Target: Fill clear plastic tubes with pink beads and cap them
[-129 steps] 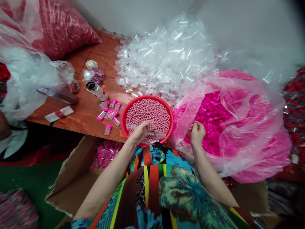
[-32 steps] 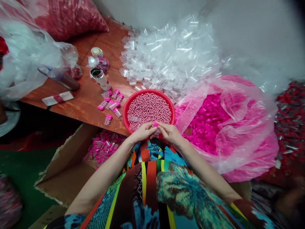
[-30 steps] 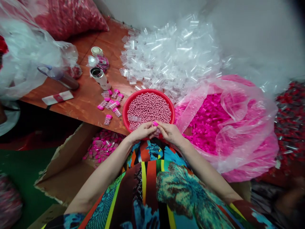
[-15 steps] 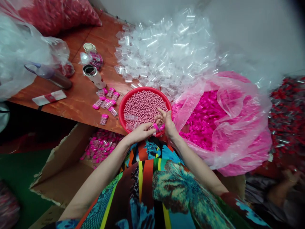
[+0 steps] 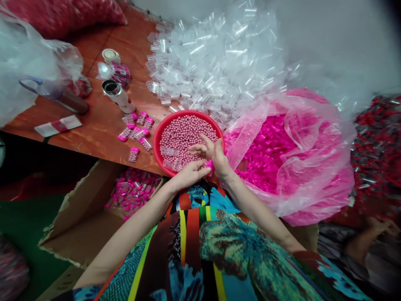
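The left hand [image 5: 189,175] is pinched, thumb against fingers, on a pink cap [image 5: 209,165] above the front rim of the red bowl [image 5: 157,146]; whether a jar is attached beneath the cap is hidden. The right hand [image 5: 219,156] is just beside the cap, its upper fingers spread over the pink beads [image 5: 188,131] and its thumb apart from them; contact with the cap, or anything in its palm, cannot be confirmed. The bowl stands at the front edge of the table [image 5: 90,144]. Two or more clear tubes [image 5: 170,151] lie on the beads toward the bowl's left front rim. Left of the bowl, near the front edge, lies a group of small filled jars [image 5: 133,154] with pink caps; below that edge is a cardboard box [image 5: 70,200] containing more of the same. The heap of clear plastic pieces [image 5: 219,62] extends from behind the bowl toward the back edge, and the plastic bag [image 5: 326,167] of loose pink parts is at the bowl's right. The step in hand is judged to be handling the capped piece. The next move calls for a firm left pinch, with the right fingers kept off the loose beads.
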A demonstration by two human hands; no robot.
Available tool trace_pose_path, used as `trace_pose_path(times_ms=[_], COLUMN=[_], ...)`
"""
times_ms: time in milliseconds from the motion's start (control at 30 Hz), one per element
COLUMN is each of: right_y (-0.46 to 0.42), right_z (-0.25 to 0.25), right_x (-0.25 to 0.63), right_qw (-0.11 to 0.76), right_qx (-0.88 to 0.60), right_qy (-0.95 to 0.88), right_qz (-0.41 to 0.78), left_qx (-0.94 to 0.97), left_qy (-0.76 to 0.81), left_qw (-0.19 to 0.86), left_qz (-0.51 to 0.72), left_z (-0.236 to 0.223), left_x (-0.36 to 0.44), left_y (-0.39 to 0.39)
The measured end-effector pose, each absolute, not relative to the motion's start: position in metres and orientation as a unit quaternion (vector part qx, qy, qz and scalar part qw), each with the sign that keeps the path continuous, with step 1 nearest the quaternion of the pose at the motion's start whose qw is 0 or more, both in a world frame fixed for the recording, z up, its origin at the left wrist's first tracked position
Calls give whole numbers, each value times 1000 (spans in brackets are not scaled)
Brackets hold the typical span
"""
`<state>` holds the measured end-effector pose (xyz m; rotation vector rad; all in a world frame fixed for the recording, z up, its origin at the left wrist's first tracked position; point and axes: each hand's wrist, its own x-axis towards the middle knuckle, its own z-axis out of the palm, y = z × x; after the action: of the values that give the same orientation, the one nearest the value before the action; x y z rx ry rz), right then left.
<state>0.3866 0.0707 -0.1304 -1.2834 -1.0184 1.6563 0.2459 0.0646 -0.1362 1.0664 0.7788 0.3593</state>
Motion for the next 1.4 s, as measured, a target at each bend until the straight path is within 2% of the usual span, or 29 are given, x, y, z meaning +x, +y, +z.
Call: trace_pose_path(times_ms=[100,167,467,633,700,900,1100,1267,1400], right_y=[72,71,67,75,72,50,50,49,43], right_z=[-125,-122,-118,-140,-148,-146,-138,-118,-120], right_x=[385,385,395,392,394,400,401,402,390], right_qw=[429,420,292,489,508,376,356,222,172], right_qx=[-506,-489,-454,-528,-582,-601,-621,-524,-565], right_qy=[-347,-356,-550,-310,-265,-473,-563,-729,-742], right_qz=[663,677,638,621,577,523,414,381,317], left_qx=[382,324,306,381,370,298,287,238,212], left_qy=[348,338,359,361,369,413,413,400,410], left_qw=[839,867,870,829,826,825,814,828,823], left_qz=[170,169,144,196,212,245,289,312,332], left_z=[-139,-141,-135,-131,-135,-151,-148,-144,-139], left_x=[247,246,250,254,252,244,238,238,246], left_y=[62,61,60,63,64,66,68,65,63])
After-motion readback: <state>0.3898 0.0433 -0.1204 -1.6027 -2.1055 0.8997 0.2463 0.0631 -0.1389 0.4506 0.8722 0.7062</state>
